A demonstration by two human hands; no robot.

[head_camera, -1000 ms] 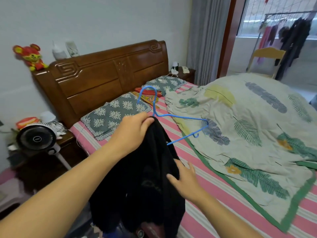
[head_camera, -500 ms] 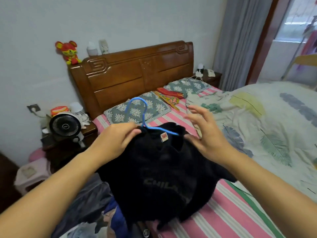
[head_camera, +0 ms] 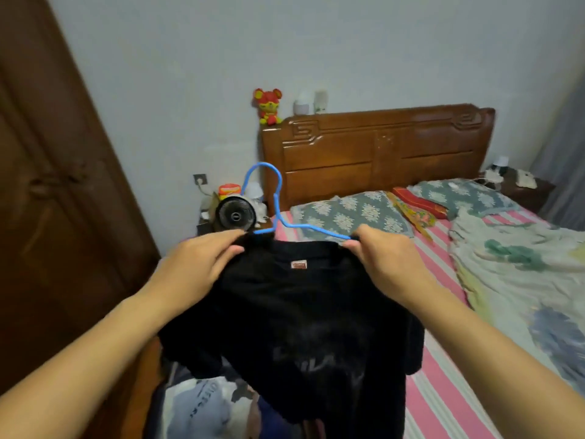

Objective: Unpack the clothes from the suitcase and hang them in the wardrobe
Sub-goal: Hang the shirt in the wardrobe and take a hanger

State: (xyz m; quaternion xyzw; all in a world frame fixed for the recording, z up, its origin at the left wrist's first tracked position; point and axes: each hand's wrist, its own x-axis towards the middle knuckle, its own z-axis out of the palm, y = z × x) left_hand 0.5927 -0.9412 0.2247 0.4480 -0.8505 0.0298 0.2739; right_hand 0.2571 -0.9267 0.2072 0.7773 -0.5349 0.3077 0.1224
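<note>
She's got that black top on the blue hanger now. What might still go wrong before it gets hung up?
The black top is gripped only at the shoulders by the left hand and right hand, so it may slip off the thin blue hanger. Its hem hangs low over the clothes pile below and might snag there.

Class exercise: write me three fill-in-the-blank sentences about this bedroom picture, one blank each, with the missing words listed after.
1. The black garment hangs on a hanger whose colour is ____.
2. The left hand and the right hand both grip the garment at its ____ edge.
3. The red and yellow plush toy sits on the wooden ____.

Missing words: blue; top; headboard
</note>
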